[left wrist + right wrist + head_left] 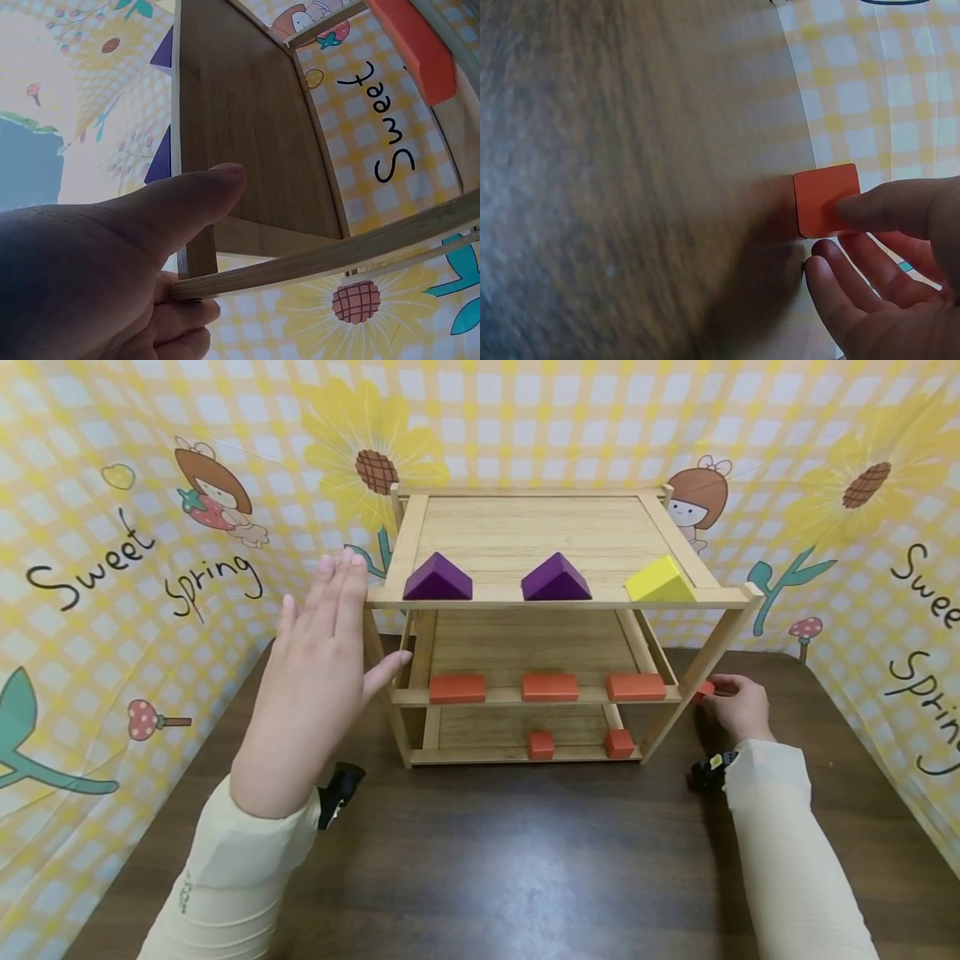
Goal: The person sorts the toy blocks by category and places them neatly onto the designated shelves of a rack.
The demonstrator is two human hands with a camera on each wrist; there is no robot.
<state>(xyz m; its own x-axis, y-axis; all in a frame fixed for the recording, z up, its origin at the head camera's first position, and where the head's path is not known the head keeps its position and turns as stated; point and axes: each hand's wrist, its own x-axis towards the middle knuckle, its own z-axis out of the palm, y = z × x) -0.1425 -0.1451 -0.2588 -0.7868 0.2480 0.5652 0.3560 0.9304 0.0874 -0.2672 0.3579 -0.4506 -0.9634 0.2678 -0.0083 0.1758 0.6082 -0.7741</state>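
Note:
A three-tier wooden shelf (525, 539) stands in the middle of the head view. My left hand (315, 668) is at its left front corner, fingers straight along the outer side and thumb apart, pointing inward. In the left wrist view the thumb (202, 196) lies in front of the shelf's upper board, while the other fingers are at the corner post. To the right of the shelf, my right hand (738, 706) pinches a red cube (821, 199) between thumb and fingers, low by the tabletop. The shelf's right post stands close beside that cube.
Two purple triangular blocks (438, 578) and a yellow one (662, 581) sit on the top tier. Red rectangular blocks (550, 687) line the middle tier. Two small red cubes (541, 746) are on the bottom tier. A patterned cloth (75, 635) surrounds the brown table (487, 860).

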